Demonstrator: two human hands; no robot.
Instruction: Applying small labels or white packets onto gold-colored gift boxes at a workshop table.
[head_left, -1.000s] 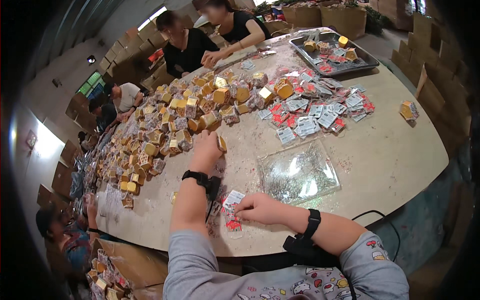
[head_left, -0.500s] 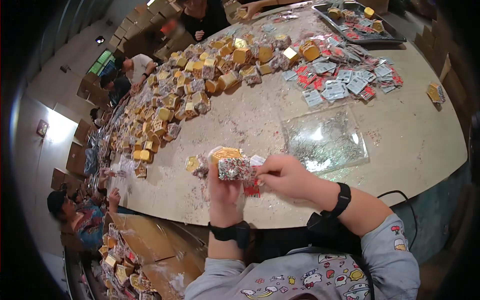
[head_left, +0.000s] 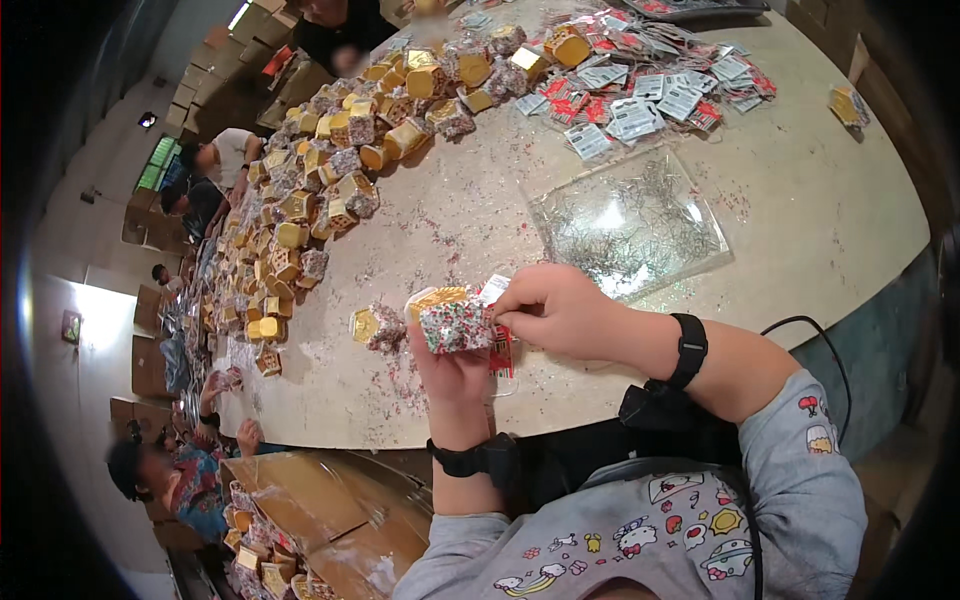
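Observation:
My left hand (head_left: pixel 450 378) is wrapped round a small gold house-shaped ornament (head_left: pixel 456 326), its side coated in red, green and white sprinkles. At the ornament's right edge, my right hand (head_left: pixel 550 308) is closed in a pinch; what lies between its fingertips is too small to make out. A white tag (head_left: pixel 494 289) shows beside those fingertips, and a red printed card (head_left: pixel 502 356) sticks out below them. Another sprinkled gold ornament (head_left: pixel 378 328) lies on the table just left of my left hand.
A clear shallow tray (head_left: pixel 630 225) of thin wire-like pieces lies beyond my right hand. Red-and-white cards (head_left: pixel 640 105) are heaped behind it. A long pile of ornaments (head_left: pixel 290 235) covers the left side. Co-workers sit along the table; an open carton (head_left: pixel 320 500) stands at lower left.
The view has shifted, so the table's things sit higher and further left, and the black tray at the back is mostly cut off. Both hands keep nearly the same hold on the ornament.

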